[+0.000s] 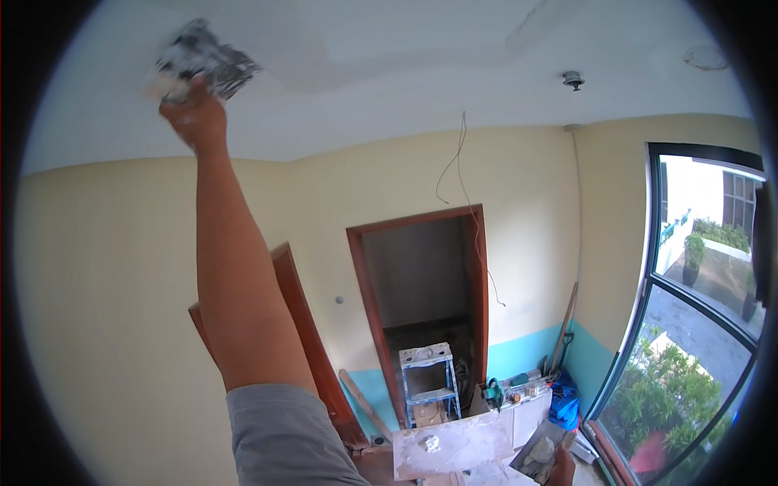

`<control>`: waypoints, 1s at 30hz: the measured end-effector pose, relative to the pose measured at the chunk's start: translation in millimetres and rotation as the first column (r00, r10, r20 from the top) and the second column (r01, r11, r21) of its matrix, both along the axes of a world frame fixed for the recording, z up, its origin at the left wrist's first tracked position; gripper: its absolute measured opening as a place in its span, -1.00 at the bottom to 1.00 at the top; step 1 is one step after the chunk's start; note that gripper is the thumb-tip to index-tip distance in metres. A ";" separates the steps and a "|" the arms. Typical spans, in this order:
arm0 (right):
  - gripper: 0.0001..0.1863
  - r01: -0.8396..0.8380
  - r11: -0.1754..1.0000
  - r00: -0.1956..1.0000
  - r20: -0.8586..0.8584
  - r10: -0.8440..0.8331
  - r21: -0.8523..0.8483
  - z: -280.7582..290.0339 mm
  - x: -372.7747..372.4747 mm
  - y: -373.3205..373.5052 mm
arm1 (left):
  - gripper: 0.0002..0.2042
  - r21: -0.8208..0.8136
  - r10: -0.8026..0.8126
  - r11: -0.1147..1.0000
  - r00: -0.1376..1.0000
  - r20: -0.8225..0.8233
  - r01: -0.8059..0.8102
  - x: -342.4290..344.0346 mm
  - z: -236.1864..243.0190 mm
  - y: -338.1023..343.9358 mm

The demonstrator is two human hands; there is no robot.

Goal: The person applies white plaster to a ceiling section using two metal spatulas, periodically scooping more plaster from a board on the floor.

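Note:
My left hand (197,121) is raised at the upper left, its arm stretched up to the white ceiling. Its fingers close on a wide metal trowel (212,61), whose blade is smeared with putty and blurred, held at or very near the ceiling. Low on the right, my right hand (562,467) is partly cut off by the lower edge. It grips a flat grey metal plate (525,462) that carries a lump of pale putty (541,449).
A pale board (470,445) with a white dab lies below, by a spattered stepladder (428,381) in a brown doorway (354,275). Loose wires (459,150) hang from the ceiling near a sprinkler head (573,79). A tall window (648,283) stands right; blue plastic bags (565,405) sit beside it.

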State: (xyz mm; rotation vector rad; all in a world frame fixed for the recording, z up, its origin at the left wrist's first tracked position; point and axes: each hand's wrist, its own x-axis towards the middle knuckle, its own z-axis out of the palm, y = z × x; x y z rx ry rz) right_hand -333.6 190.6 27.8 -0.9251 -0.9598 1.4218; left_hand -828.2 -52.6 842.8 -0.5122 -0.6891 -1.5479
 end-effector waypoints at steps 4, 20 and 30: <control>-0.72 0.005 0.999 0.992 0.125 -0.011 0.049 -95.2 1.5 54.4 | -0.32 0.204 -0.216 0.956 0.976 0.018 0.208 -2.5 -32.9 8.2; -0.76 -0.023 0.961 0.981 0.193 -0.032 0.276 -68.1 6.9 39.5 | -0.73 -0.093 0.768 0.582 0.584 -0.263 -0.808 23.8 5.7 44.4; -0.68 -0.158 0.980 0.987 0.030 0.155 0.124 68.3 19.2 -29.5 | -0.66 0.115 0.780 0.616 0.584 -0.225 -0.779 119.4 0.6 -64.7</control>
